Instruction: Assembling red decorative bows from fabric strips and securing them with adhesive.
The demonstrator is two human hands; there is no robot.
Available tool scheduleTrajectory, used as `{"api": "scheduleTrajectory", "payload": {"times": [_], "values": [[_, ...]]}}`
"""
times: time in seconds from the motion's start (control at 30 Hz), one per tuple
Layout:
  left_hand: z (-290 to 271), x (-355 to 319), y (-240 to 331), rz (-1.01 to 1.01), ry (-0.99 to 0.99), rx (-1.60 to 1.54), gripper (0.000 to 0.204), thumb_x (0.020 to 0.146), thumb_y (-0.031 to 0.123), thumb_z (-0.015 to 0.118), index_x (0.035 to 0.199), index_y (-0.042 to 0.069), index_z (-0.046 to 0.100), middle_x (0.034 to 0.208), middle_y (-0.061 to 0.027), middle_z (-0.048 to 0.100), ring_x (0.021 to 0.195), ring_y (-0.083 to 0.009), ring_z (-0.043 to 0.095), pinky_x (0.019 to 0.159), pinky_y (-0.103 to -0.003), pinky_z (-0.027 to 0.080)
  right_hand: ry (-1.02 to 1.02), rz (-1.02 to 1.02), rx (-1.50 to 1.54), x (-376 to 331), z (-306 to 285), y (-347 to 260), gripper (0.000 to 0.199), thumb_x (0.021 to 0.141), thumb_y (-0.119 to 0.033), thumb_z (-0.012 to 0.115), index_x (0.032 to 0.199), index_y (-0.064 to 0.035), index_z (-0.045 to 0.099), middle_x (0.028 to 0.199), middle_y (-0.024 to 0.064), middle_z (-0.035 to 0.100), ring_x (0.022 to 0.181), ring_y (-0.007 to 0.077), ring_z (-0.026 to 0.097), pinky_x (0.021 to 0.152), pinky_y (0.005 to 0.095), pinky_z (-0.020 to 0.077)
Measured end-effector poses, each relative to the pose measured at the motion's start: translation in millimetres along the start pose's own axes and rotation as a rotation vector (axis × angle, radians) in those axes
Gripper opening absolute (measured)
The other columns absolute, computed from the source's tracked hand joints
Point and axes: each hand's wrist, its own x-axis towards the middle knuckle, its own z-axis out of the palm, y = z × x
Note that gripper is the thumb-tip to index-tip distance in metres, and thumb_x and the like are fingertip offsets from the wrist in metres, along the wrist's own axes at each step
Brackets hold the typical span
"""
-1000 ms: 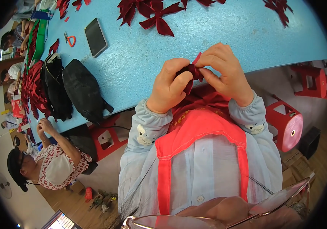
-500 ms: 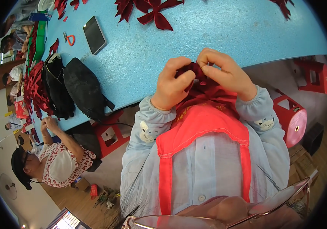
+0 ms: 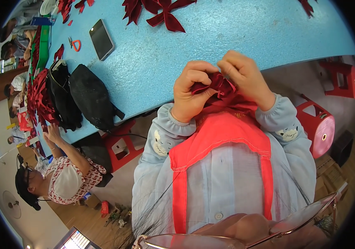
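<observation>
Ribbon (image 3: 219,83), long axis approx. sideways, in L hand (image 3: 189,92) grip; R hand (image 3: 245,79) grip unclear.

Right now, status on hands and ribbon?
Left hand gripping dark-red ribbon. Right hand close beside it, contact unclear. Nothing visibly blocking either hand.

Looks steeply down from head height, wide and fisheye-curved, close above both hands (image 3: 245,77), facing across the tabletop (image 3: 152,62) stretching beyond them.
</observation>
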Motion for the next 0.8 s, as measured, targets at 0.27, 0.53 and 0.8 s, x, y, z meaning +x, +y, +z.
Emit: {"api": "scheduleTrajectory", "payload": {"times": [0.27,0.53,0.8], "values": [[-2.6,-1.3,3.5,-0.305,0.021,-0.416,0.025,0.073,-0.005,0.065,0.090,0.005,0.049,0.101,-0.0106,0.055,0.091,-0.0183,0.055,0.079,-0.029,0.046,-0.096,-0.443,0.051,0.1,-16.7,-24.8,0.027,0.067,0.015,0.053,0.085,-0.0049,0.058,0.087,0.0065,0.051,0.078,0.0172,0.051,0.067,0.0265,0.0428],[9.7,7.5,24.2,-0.541,0.038,-0.631,0.024,0.080,-0.001,0.061,0.099,0.003,0.047,0.099,-0.0094,0.055,0.087,-0.0156,0.057,0.075,-0.027,0.048,-0.007,-0.571,-0.041,0.6,-10.5,-16.6,0.029,0.061,0.014,0.056,0.082,-0.0055,0.053,0.087,0.0075,0.050,0.078,0.0195,0.051,0.067,0.0280,0.0425],[13.1,12.4,32.1,-0.650,0.032,-0.491,0.016,0.088,0.007,0.054,0.102,0.003,0.046,0.087,-0.0055,0.055,0.073,-0.0120,0.057,0.064,-0.024,0.047,0.035,-0.556,0.077,3.9,-3.2,-9.5,0.027,0.060,0.012,0.056,0.076,-0.0069,0.045,0.082,0.0066,0.046,0.073,0.0209,0.046,0.064,0.0289,0.0386]]}}
